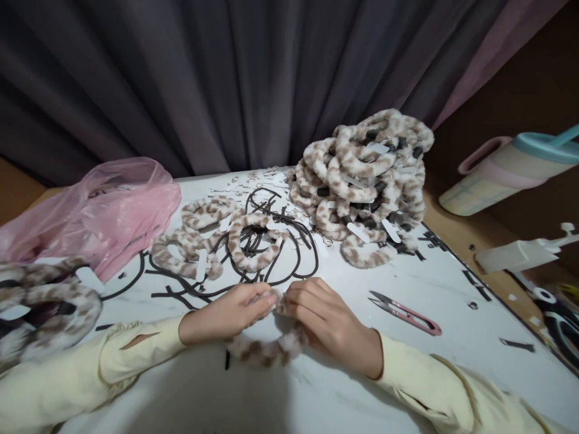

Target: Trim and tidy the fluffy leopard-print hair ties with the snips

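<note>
Low over the front of the white table, a brown-and-white furry ring (266,351) is held by both hands. My left hand (239,310) pinches one end of its plush tube at the top. Close beside it, my right hand (328,319) has its fingers closed round the other end. Whatever lies between the fingertips is too small to make out. Just beyond the hands, a similar furry ring (256,241) with a white tag rests on dark cords (289,265). To the right of my right hand lies a pair of pink-handled thread snips (406,312).
A tall pile of furry rings (362,175) stands at the back right, with more rings (58,307) at the left edge. A pink plastic bag (131,208) lies back left. On the right are a tumbler (506,175), a white squeeze bottle (518,255) and scissors (561,331).
</note>
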{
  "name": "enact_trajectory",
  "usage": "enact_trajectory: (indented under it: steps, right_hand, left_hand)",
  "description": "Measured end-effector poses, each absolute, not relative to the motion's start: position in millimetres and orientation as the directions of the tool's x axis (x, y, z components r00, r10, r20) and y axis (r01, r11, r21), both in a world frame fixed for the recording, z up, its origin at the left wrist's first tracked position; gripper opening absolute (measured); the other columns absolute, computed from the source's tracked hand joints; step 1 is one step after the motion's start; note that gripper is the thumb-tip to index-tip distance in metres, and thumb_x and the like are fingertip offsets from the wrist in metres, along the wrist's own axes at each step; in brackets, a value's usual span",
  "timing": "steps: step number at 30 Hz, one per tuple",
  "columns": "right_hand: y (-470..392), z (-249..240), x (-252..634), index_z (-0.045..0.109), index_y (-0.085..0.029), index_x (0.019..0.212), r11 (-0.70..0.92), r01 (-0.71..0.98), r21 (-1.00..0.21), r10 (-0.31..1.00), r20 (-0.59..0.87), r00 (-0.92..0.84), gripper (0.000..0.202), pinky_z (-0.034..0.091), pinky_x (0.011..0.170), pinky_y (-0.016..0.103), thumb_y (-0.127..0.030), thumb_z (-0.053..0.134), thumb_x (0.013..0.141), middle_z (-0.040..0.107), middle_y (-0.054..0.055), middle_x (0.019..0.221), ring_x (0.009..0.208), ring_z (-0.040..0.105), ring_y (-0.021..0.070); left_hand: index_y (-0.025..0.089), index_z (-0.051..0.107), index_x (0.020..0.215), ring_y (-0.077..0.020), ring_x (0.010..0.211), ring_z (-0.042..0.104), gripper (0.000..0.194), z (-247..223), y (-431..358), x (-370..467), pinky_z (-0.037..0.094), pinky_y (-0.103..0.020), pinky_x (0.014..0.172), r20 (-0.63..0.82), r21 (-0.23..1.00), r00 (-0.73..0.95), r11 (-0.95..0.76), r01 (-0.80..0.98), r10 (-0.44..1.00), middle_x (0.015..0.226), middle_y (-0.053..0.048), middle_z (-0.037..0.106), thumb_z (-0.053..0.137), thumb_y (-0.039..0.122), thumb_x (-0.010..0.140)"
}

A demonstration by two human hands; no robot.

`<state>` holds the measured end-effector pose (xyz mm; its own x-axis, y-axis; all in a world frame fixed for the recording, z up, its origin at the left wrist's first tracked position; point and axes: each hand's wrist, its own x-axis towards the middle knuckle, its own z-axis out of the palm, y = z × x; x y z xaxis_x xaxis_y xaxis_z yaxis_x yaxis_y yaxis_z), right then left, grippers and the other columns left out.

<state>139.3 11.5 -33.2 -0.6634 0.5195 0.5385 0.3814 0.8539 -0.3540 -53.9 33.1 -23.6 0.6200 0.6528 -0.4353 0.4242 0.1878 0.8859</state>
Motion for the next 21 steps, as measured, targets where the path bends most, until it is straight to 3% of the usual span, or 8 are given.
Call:
enact_trajectory:
  steps: [4, 8, 10, 15, 18, 21]
  right_hand:
    - [16.1, -34.6, 142.5, 0.057, -0.007, 0.072, 0.936, 0.305, -0.178, 0.349, 0.597, -0.723, 0.027, 0.044, 0.074, 0.033, -0.005, 0.037, 0.088, 0.062, 0.011, 0.078, 0.091, 0.054, 0.0214]
    - [18.8, -35.9, 145.1, 0.059, -0.007, 0.070, 0.952, 0.289, -0.103, 0.290, 0.610, -0.737, 0.027, 0.045, 0.076, 0.033, -0.005, 0.039, 0.088, 0.064, 0.012, 0.082, 0.097, 0.055, 0.0231]
    - [18.4, -35.1, 145.4, 0.060, -0.006, 0.072, 0.943, 0.314, -0.106, 0.310, 0.621, -0.720, 0.024, 0.046, 0.076, 0.033, -0.005, 0.041, 0.087, 0.065, 0.014, 0.087, 0.098, 0.055, 0.0237]
    - [14.5, -31.3, 144.7, 0.061, -0.002, 0.080, 0.918, 0.353, -0.179, 0.379, 0.652, -0.656, 0.023, 0.047, 0.073, 0.033, -0.005, 0.040, 0.087, 0.066, 0.015, 0.086, 0.093, 0.057, 0.0227]
    - [12.6, -29.3, 144.5, 0.060, -0.002, 0.080, 0.908, 0.348, -0.234, 0.411, 0.663, -0.626, 0.025, 0.048, 0.069, 0.034, -0.005, 0.037, 0.088, 0.066, 0.016, 0.085, 0.091, 0.058, 0.0228]
    - [11.4, -27.5, 144.5, 0.061, -0.002, 0.076, 0.928, 0.321, -0.187, 0.355, 0.701, -0.618, 0.025, 0.049, 0.067, 0.034, -0.004, 0.038, 0.087, 0.066, 0.017, 0.083, 0.090, 0.060, 0.0243]
  left_hand:
    - [0.018, 0.035, 0.070, -0.0064, 0.048, 0.019, 0.033, -25.1, 35.4, -55.6, 0.018, -0.019, 0.044, -0.472, 0.871, 0.640, 0.431, 0.235, 0.606, 0.056, 0.008, 0.025, 0.043, 0.046, 0.086]
    - [0.018, 0.037, 0.072, -0.0062, 0.049, 0.015, 0.033, -23.9, 37.8, -57.5, 0.014, -0.019, 0.044, -0.506, 0.839, 0.628, 0.507, 0.198, 0.592, 0.057, 0.008, 0.022, 0.046, 0.048, 0.084]
    - [0.017, 0.040, 0.073, -0.0065, 0.049, 0.019, 0.034, -22.3, 38.8, -57.3, 0.017, -0.020, 0.044, -0.493, 0.865, 0.621, 0.421, 0.273, 0.610, 0.058, 0.008, 0.025, 0.044, 0.049, 0.085]
    - [0.015, 0.049, 0.076, -0.0084, 0.060, 0.031, 0.029, -20.7, 38.1, -55.3, 0.026, -0.021, 0.054, -0.376, 0.859, 0.627, 0.003, 0.513, 0.682, 0.064, 0.005, 0.036, 0.043, 0.042, 0.086]
    - [0.015, 0.048, 0.074, -0.0082, 0.060, 0.032, 0.030, -20.9, 36.0, -54.4, 0.027, -0.021, 0.055, -0.356, 0.863, 0.637, -0.022, 0.505, 0.684, 0.064, 0.005, 0.037, 0.040, 0.041, 0.088]
    - [0.015, 0.047, 0.073, -0.0077, 0.056, 0.032, 0.034, -18.9, 34.4, -53.6, 0.027, -0.020, 0.051, -0.371, 0.902, 0.630, 0.105, 0.418, 0.682, 0.061, 0.005, 0.037, 0.040, 0.044, 0.087]
